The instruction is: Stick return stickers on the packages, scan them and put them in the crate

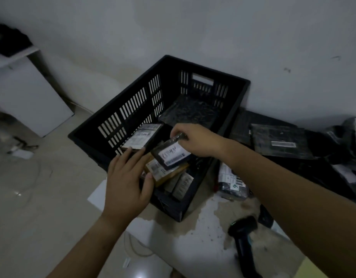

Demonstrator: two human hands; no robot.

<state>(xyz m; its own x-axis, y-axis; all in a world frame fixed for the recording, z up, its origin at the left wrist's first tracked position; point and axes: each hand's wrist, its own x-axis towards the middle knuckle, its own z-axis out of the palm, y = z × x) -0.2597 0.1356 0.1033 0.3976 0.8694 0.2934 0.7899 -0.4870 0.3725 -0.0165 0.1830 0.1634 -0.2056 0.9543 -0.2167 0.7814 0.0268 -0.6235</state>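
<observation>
Though dim, shows stained floor (pixel 203 223), grey wall (pixel 193 27); centre frame, black crate (pixel 118 100) of labelled packages (pixel 165 173); right hand (pixel 197 139) pinching black package (pixel 173 157), left hand (pixel 127 181) flat-fingered on another.

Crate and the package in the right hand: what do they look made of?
Crate: rigid black moulded plastic, matte, judging by its slotted walls and handle cutout. Package in the right hand: probably glossy black plastic wrap, given the shiny crinkled edge, with a white paper label.
</observation>
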